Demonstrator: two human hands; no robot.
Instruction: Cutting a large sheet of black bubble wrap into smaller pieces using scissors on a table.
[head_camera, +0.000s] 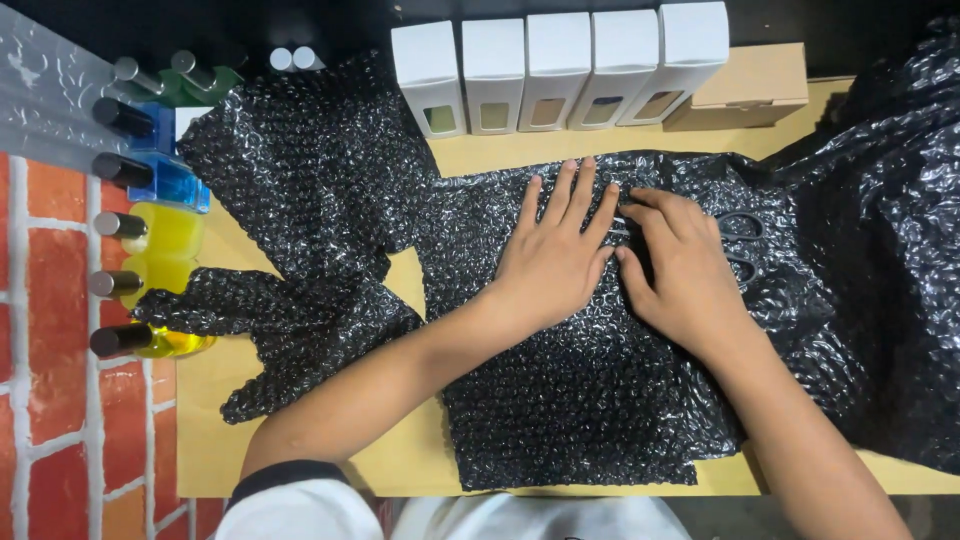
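Left hand (553, 255) flat, open, pinning black bubble wrap (560, 400) mid-frame on desk (400, 465). Right hand (680, 270) curled over scissors (735, 245), grip unclear. Keep wrap taut, fingers clear of blades.

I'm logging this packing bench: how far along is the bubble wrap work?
Done, apparently: one loose piece of black bubble wrap lies at the left. In hand: the left hand lies flat on the bubble wrap sheet, with the right hand by the scissors. Left: the coloured bottles lie bare, and the white boxes stand untouched.
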